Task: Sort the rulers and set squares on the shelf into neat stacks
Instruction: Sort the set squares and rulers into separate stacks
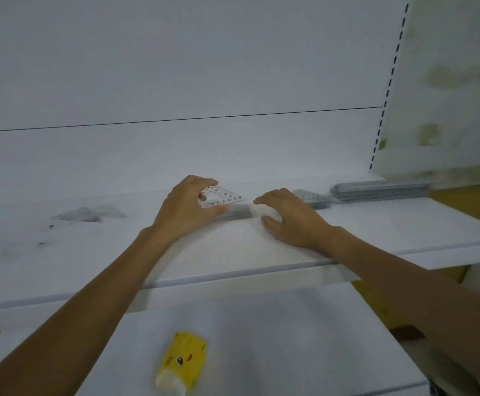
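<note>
At the middle of the white shelf [233,252], a clear set square [221,194] with printed numbers sits in the left hand [186,208], whose fingers and thumb are clamped on its edges. Just beside it the right hand [290,217] rests on the shelf, fingers apart and loosely bent, holding nothing. A stack of rulers [376,190] lies farther right, a blurred grey pile [87,214] well left

The left hand [188,208] covers the near corner of the set square [221,195]. Between it and the right hand [293,221] there's a grey smear [237,214], way too blurry to identify. Same for the grey heap [90,215] left of the left hand. The stack [376,190] right of the right hand is smeared too, can't count pieces.
</note>
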Demonstrator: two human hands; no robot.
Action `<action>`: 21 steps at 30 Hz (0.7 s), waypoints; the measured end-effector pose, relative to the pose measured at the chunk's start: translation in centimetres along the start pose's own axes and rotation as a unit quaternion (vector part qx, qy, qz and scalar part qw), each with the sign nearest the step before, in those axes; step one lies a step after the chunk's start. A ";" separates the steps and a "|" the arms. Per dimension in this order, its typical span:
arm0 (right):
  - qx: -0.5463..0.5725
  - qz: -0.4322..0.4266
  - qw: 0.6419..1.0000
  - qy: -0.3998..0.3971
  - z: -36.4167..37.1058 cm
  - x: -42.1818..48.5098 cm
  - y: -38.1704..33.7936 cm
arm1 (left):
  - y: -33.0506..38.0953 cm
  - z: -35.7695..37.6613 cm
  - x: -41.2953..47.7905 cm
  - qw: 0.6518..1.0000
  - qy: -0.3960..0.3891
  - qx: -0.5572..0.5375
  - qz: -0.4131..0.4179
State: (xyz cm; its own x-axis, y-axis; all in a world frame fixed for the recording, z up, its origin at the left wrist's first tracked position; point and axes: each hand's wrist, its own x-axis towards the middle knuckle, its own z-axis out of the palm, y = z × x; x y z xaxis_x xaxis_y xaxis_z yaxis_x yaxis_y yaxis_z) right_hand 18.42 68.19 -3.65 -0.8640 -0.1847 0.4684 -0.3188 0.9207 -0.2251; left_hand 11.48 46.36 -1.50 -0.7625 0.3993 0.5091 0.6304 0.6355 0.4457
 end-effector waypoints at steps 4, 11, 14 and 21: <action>-0.038 0.027 0.999 0.015 -3.7 -3.3 4.4 | 5.2 4.3 2.4 0.999 -0.030 -0.021 0.030; -0.050 0.092 0.994 -0.021 -6.4 -6.6 9.3 | 10.2 8.7 5.1 0.997 -0.059 -0.029 0.042; -0.041 0.102 0.992 -0.063 -6.1 -7.1 9.9 | 11.3 9.8 6.1 0.997 -0.059 -0.022 0.040; -0.029 0.090 0.995 -0.045 -5.9 -7.1 10.1 | 12.0 12.1 8.1 0.998 -0.060 -0.024 -0.001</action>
State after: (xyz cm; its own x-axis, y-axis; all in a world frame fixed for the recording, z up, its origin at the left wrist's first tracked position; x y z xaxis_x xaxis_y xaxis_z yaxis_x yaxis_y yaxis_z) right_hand 23.68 80.78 -4.25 -0.9371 -0.0427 0.3463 -0.1355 0.9592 -0.2483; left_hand 11.07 65.19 -0.92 -0.7733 0.4771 0.4177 0.6337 0.6049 0.4823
